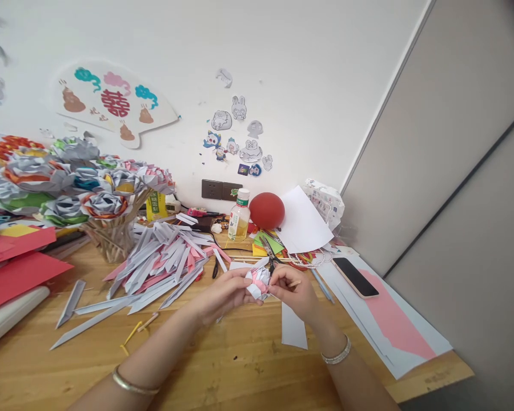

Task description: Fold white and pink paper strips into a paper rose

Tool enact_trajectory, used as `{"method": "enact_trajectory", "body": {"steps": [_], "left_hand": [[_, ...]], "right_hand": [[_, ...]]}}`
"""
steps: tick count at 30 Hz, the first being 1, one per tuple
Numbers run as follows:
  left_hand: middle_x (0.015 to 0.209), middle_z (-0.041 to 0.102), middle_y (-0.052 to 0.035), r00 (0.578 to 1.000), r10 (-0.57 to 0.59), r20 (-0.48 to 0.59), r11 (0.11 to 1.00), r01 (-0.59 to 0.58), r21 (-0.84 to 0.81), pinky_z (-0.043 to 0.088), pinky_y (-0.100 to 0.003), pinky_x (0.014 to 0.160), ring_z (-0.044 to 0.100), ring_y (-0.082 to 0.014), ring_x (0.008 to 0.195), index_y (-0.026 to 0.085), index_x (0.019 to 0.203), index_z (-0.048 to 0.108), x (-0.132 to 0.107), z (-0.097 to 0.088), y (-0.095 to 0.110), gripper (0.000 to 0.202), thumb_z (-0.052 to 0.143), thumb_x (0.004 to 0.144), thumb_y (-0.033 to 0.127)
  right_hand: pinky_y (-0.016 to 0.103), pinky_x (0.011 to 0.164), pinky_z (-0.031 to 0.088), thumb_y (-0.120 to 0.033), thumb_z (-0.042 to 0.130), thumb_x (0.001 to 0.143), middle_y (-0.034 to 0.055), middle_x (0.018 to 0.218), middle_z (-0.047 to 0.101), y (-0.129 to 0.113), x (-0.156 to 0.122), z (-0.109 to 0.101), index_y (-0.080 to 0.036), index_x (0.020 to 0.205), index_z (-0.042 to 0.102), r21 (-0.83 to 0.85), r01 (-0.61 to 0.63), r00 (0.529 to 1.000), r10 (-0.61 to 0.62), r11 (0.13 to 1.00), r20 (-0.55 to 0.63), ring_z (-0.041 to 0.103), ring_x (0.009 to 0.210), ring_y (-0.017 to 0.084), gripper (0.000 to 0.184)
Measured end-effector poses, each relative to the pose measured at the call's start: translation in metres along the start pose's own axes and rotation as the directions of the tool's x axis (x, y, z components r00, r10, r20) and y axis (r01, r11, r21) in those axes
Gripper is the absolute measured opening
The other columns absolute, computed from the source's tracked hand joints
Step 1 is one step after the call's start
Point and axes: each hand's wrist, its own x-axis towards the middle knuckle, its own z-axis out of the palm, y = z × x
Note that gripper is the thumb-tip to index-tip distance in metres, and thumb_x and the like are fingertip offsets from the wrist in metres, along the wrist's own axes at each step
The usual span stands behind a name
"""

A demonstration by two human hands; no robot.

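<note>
Above the middle of the wooden table, a folded paper flower (258,281) in white and pink is held between both hands. My left hand (228,293) cups it from the left, thumb on its front. From the right, my right hand (294,291) pinches at its edge, and a thin wooden stick (294,283) shows among those fingers. The flower's underside is hidden by the fingers. Just behind it lie black-handled scissors (270,251). A white paper strip (293,326) lies on the table below my right hand.
A heap of folded paper strips (167,262) spreads to the left, beside a clear container (111,237) of finished paper flowers. A bottle (239,217) and a red balloon (267,210) stand at the back. Rightward, a phone (354,277) rests on paper sheets (411,342).
</note>
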Motion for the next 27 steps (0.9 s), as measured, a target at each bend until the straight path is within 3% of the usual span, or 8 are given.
{"method": "enact_trajectory", "body": {"steps": [4,7,15,20,27], "left_hand": [[0.083,0.062,-0.0078,1.0,-0.008,-0.028,1.0,0.009,0.03,0.044,-0.029,0.071,0.054,-0.016,0.077,0.011,0.082,0.064,0.0004,0.0003,0.0004,0.014,0.058,0.072,0.019],[0.085,0.063,-0.0079,0.998,0.003,-0.069,0.999,0.0,0.048,0.044,-0.028,0.073,0.055,-0.0156,0.077,0.012,0.081,0.064,0.0017,-0.0022,-0.0004,0.013,0.058,0.072,0.018],[0.081,0.063,-0.007,0.999,0.009,-0.047,0.998,-0.005,0.066,0.044,-0.027,0.07,0.054,-0.0146,0.074,0.011,0.085,0.064,0.0013,-0.0017,-0.0008,0.017,0.06,0.069,0.016],[0.083,0.062,-0.0068,0.999,0.023,-0.047,0.996,-0.019,0.091,0.044,-0.028,0.073,0.053,-0.0139,0.075,0.012,0.087,0.064,0.0005,-0.0025,-0.0007,0.017,0.057,0.073,0.016],[0.086,0.062,-0.0069,0.998,0.013,-0.063,0.996,-0.007,0.089,0.044,-0.028,0.072,0.054,-0.0142,0.076,0.012,0.087,0.064,0.0015,-0.0037,-0.0019,0.016,0.059,0.072,0.017]], "right_hand": [[0.025,0.05,0.036,-0.022,0.058,0.074,-0.001,0.058,0.051,-0.0001,-0.0011,0.0002,-0.019,0.066,0.058,-0.162,0.122,0.985,-0.139,0.979,-0.098,0.044,0.053,0.011,0.009],[0.027,0.056,0.039,-0.022,0.056,0.076,0.0011,0.062,0.056,0.0016,-0.0012,0.0,-0.02,0.067,0.059,-0.241,0.179,0.976,-0.204,0.954,-0.081,0.05,0.06,0.014,0.009],[0.023,0.05,0.035,-0.029,0.057,0.076,-0.0005,0.064,0.051,0.0001,0.0018,-0.005,-0.017,0.067,0.058,0.016,-0.089,0.995,0.088,0.996,0.036,0.044,0.056,0.01,0.015],[0.022,0.049,0.032,-0.023,0.059,0.075,-0.0009,0.065,0.051,-0.0028,0.0017,-0.0022,-0.018,0.067,0.059,-0.093,-0.047,0.999,0.044,0.995,-0.032,0.043,0.057,0.01,0.01],[0.021,0.051,0.036,-0.026,0.057,0.076,-0.0002,0.066,0.051,-0.0037,0.0018,-0.0021,-0.019,0.067,0.056,-0.17,-0.015,1.0,0.017,0.985,0.008,0.047,0.062,0.012,0.012]]}}
